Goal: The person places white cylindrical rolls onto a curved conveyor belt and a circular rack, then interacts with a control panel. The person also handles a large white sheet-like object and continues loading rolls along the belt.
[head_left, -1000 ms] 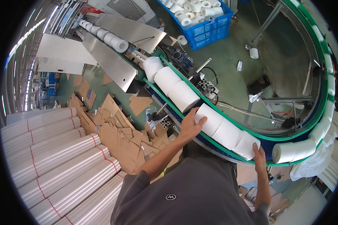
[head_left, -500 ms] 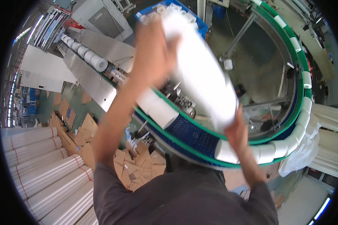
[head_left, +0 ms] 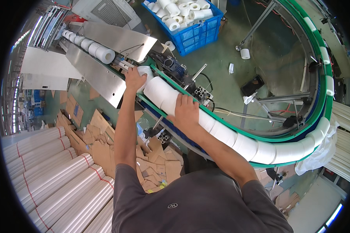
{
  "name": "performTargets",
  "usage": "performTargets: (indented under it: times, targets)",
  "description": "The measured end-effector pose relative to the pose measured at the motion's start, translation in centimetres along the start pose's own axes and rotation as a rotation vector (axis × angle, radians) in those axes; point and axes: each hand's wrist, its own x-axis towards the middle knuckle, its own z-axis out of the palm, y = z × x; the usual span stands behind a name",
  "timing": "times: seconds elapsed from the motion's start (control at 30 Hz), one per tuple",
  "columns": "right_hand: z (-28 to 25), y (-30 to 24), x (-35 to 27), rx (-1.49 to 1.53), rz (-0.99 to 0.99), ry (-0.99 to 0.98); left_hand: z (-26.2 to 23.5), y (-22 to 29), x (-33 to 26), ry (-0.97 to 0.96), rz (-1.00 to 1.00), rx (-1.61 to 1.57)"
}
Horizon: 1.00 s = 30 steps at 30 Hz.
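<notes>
Both hands lie flat, apart from each other, on a long white paper roll (head_left: 162, 93) that sits on the green-edged curved conveyor (head_left: 287, 136). The right hand (head_left: 188, 112) presses palm-down on the roll's nearer end, fingers spread over its top; the left hand (head_left: 134, 79) cups the farther end, and neither hand is closed around it. Whether the roll is one piece or two butted together cannot be told.

From the right hand a close-packed line of white rolls (head_left: 256, 149) follows the belt's bend, about seven up to the curve, with four more spaced along the far rail. Below the left forearm lies a heap of flattened brown cardboard (head_left: 99, 141), and beside it on the outside a stack of long white tubes (head_left: 46, 171) with thin red bands, roughly eight in view.

Beyond the left hand, about six short rolls (head_left: 90, 47) queue in a steel chute (head_left: 118, 39). Farther off, past both hands, a blue plastic crate (head_left: 200, 33) holds a dozen or so small white rolls heaped loosely. One loose roll (head_left: 245, 53) stands on the green floor to the crate's right.
</notes>
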Motion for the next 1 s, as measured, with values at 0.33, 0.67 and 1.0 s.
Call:
performTargets:
  times: [0.33,0.67,1.0]
  targets:
    - [-3.6,4.4,-5.2,0.05,-0.097,-0.063,0.6,-0.6,-0.7,-0.526,-0.183,-0.69]
    - [-6.1,8.8,-10.3,0.053,-0.078,-0.151,2.7,1.4,-3.0,-0.746,-0.402,-1.247]
    - [-6.2,10.0,-10.9,0.079,-0.076,-0.167,2.7,1.2,-2.6,-0.768,-0.397,-1.222]
